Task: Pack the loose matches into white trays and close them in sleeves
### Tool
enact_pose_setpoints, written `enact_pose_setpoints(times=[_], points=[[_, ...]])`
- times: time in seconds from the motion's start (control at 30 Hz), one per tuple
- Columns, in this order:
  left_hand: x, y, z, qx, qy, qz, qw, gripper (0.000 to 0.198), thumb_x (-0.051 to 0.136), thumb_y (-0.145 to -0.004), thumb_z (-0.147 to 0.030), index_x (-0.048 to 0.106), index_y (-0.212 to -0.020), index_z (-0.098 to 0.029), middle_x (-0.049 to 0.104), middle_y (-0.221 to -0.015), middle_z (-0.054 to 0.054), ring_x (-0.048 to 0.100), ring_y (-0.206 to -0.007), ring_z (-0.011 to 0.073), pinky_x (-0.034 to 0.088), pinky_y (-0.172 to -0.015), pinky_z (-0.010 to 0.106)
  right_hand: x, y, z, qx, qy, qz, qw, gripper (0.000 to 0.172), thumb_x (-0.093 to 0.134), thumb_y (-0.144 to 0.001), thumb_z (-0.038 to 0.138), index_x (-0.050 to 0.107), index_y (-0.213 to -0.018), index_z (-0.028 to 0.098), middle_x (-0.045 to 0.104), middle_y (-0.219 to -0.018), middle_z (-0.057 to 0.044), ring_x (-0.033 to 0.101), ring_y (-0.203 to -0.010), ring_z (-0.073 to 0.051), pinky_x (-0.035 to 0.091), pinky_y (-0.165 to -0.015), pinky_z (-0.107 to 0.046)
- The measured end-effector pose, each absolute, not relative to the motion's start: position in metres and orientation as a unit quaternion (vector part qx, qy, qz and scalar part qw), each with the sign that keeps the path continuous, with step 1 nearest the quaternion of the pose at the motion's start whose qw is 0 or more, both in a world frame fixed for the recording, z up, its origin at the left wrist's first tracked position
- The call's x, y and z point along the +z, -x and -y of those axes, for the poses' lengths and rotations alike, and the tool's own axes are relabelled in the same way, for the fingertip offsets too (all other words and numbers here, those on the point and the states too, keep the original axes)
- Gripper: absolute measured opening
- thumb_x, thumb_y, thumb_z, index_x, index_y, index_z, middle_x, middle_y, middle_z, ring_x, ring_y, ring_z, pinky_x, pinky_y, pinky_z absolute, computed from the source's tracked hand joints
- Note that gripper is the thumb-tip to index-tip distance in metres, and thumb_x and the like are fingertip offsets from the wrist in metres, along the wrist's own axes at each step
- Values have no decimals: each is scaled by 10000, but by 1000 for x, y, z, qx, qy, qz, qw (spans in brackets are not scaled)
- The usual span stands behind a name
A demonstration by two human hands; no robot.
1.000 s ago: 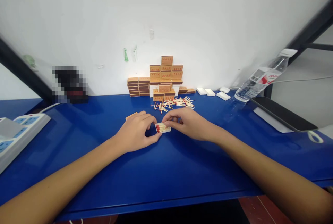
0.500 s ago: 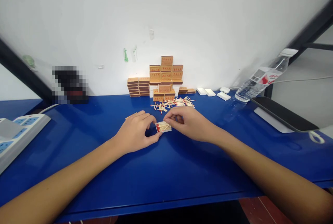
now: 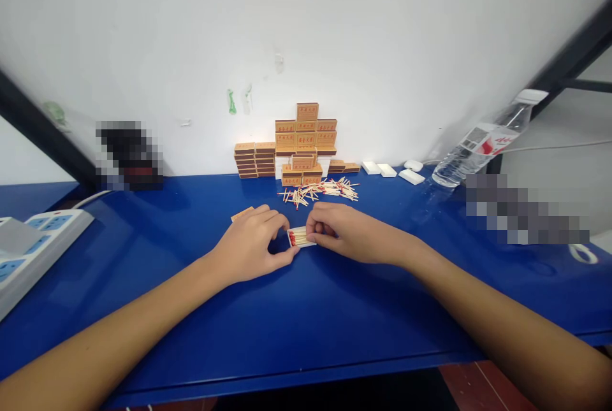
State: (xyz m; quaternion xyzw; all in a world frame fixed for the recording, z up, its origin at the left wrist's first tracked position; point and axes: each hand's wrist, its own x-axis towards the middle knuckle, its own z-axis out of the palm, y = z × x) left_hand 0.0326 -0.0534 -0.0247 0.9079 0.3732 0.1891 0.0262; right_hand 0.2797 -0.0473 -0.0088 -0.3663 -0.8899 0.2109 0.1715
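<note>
A small white matchbox tray (image 3: 305, 229) rests on the blue table, holding a layer of matches (image 3: 299, 236) with their red heads to the left. My left hand (image 3: 253, 242) grips the tray's left end between thumb and index finger. At the other end, my right hand (image 3: 335, 229) is pinched closed over the plain ends of the matches. Its fingertips hide the tray's right part. An orange matchbox sleeve (image 3: 241, 214) lies partly behind my left hand. Beyond my hands is a loose pile of matches (image 3: 329, 188).
Orange matchboxes (image 3: 306, 137) are stacked against the wall, with more piled to their left (image 3: 255, 159). White trays (image 3: 386, 170) lie right of the stack. A clear bottle (image 3: 482, 143) leans at the right. A power strip (image 3: 43, 245) occupies the left side.
My right hand has come slightly down and its fingertips now cover more of the tray's right end. The matches in the tray lie straighter. My left hand keeps its grip.
</note>
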Motion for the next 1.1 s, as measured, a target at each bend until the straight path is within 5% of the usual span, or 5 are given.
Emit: enact_pose_setpoints(times=[0.37,0.63,0.9,1.1], points=[[-26,-33,58,197,-925,-319,64,259,696,-904,-435,652,-967,-188,626,-791,21,592,-796,213,445,-694,337,-15,-267,-4,153,487,825,244,109,701,-888,294,703,-883,185,688,-796,-24,576,-693,-153,397,-646,-293],[-27,-30,54,200,-925,-319,57,241,698,-898,-415,633,-916,-185,640,-804,27,589,-783,209,439,-680,333,-8,-233,-32,65,529,837,128,221,774,-856,391,701,-853,183,747,-941,-131,669,-826,-243,422,-656,-312],[-27,-30,54,204,-924,-321,47,244,699,-897,-412,640,-909,-175,637,-800,24,590,-794,210,434,-682,335,-7,-246,-26,126,511,845,95,139,686,-926,207,712,-791,192,771,-838,-50,668,-732,-180,411,-631,-284],[-28,-30,52,200,-920,-333,40,257,700,-900,-429,649,-934,-179,641,-804,19,597,-788,208,438,-711,345,-13,-275,-8,178,459,856,158,143,631,-961,184,691,-831,186,727,-819,-40,621,-722,-164,413,-663,-285]])
